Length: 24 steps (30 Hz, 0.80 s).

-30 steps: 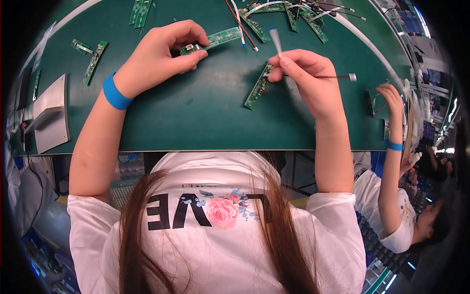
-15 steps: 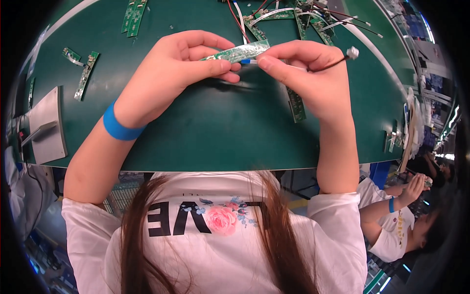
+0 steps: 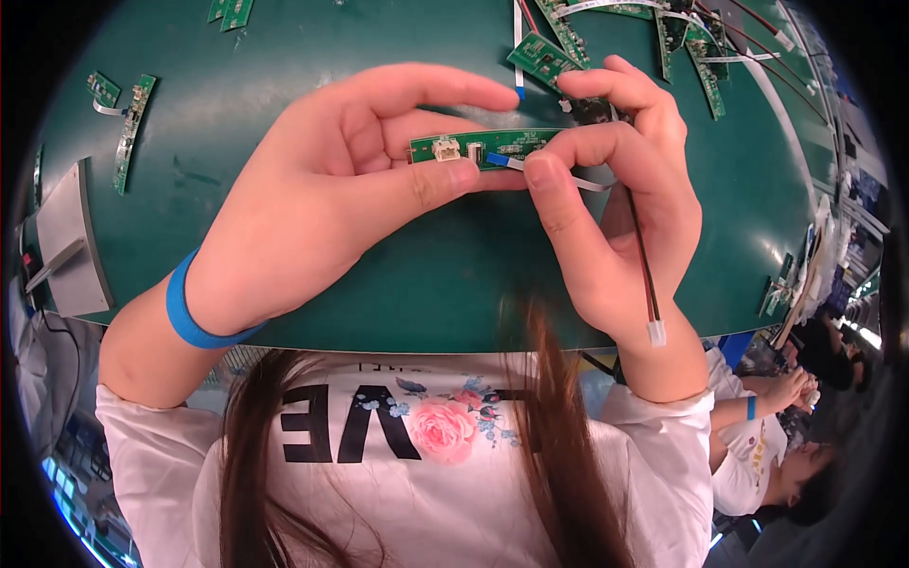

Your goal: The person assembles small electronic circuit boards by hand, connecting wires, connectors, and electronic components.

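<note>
A narrow green circuit board [image 3: 516,149] is held between the thumb and fingers of my left hand [image 3: 369,161]. Its upper face carries a cream wire socket [image 3: 446,148] and, beside that, a small ribbon connector [image 3: 475,152]. My right hand [image 3: 615,189] pinches a white ribbon cable [image 3: 594,186] between thumb and forefinger. The cable's blue end lies at the board, just right of the ribbon connector; whether it touches the connector I cannot tell. From my right palm hangs a red-and-black wire lead with a white plug [image 3: 656,332].
Beyond my right hand lie several boards [image 3: 705,80] with tangled wires, and a loose board [image 3: 544,59]. Two ribbon-joined boards [image 3: 133,133] lie at left, above a metal plate [image 3: 71,237] with a bar. Another person [image 3: 757,445] sits at the right.
Both hands have come nearer to me. The board now shows its connector side instead of a shiny face. The wire lead, earlier pointing right, now hangs downward.
</note>
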Each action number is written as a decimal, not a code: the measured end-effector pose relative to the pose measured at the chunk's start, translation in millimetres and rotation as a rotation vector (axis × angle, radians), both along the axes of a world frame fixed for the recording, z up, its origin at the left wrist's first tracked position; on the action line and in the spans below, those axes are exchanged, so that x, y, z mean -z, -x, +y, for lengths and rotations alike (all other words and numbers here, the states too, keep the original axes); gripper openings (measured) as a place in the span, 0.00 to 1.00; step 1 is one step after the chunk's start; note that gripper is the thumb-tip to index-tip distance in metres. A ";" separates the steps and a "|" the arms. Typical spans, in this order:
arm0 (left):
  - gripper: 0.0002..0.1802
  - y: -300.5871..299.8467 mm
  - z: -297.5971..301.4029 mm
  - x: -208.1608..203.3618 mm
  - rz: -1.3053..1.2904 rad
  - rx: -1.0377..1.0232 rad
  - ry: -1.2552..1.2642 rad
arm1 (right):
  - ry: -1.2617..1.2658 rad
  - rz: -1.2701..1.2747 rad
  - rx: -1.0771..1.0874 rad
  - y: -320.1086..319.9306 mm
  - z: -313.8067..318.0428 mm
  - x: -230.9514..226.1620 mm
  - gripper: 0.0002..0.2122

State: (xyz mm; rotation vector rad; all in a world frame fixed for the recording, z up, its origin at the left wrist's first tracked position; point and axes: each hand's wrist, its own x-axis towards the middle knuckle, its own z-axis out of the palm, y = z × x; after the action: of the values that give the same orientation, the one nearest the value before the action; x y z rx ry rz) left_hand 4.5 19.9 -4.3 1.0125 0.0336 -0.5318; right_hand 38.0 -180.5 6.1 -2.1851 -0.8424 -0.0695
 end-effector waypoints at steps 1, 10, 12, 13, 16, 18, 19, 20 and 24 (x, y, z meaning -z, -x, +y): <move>0.19 0.1 -0.6 0.9 0.006 -0.012 -0.012 | 0.002 0.006 0.003 -0.4 -0.9 2.1 0.02; 0.14 1.5 4.3 7.1 0.080 -0.004 -0.043 | -0.065 0.055 -0.021 3.0 8.5 0.2 0.01; 0.15 0.9 5.0 7.8 0.074 0.004 -0.056 | -0.100 0.016 -0.031 1.2 6.0 7.7 0.02; 0.15 0.9 4.8 7.7 0.066 0.012 -0.069 | -0.116 -0.005 -0.035 0.3 4.3 11.2 0.02; 0.16 2.2 3.6 8.1 0.062 0.003 -0.028 | -0.153 -0.044 -0.047 1.1 4.4 12.8 0.02; 0.16 2.7 3.9 9.4 0.057 0.000 -0.023 | -0.116 0.064 0.017 5.8 8.8 3.3 0.02; 0.16 2.7 3.8 9.8 0.051 -0.002 -0.016 | -0.116 0.064 0.019 4.0 6.8 6.3 0.02; 0.16 2.6 3.4 9.7 0.050 0.000 -0.016 | -0.134 0.020 -0.024 0.4 3.3 12.3 0.02; 0.16 2.8 2.8 9.6 0.053 0.002 -0.020 | -0.113 0.063 0.005 4.9 8.4 3.3 0.02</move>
State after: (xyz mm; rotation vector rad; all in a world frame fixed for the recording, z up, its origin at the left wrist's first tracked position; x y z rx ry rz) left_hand 1.8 22.7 -13.9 1.0182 0.0847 -0.5612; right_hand 33.1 -172.1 2.9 -2.0731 -0.7788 -0.0494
